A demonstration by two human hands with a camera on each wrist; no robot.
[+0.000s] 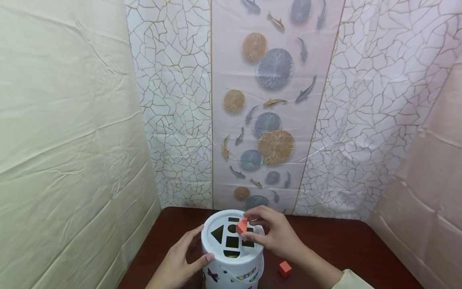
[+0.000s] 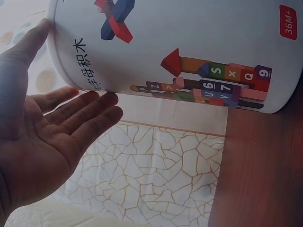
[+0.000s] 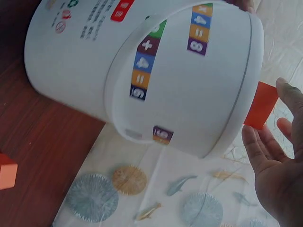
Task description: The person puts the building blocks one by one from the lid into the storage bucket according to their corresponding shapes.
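A white shape-sorter bucket (image 1: pixel 225 273) stands upright on the table, its lid (image 1: pixel 249 252) cut with several holes of different shapes. My right hand (image 1: pixel 279 233) pinches an orange block (image 1: pixel 241 227) between thumb and fingers, over the lid's holes. In the right wrist view the block (image 3: pixel 261 105) shows a flat face beside the lid's rim. My left hand (image 1: pixel 176 259) rests at the bucket's left side, thumb at the near rim. Seen from the left wrist, its fingers (image 2: pixel 94 113) are nearly straight against the printed wall.
A second orange block (image 1: pixel 284 269) lies on the dark red table (image 1: pixel 335 249), right of the bucket. The bucket's white handle (image 3: pixel 115 94) hangs down its side. Patterned cloth (image 1: pixel 180 100) hangs behind the table, with plain cloth at both sides.
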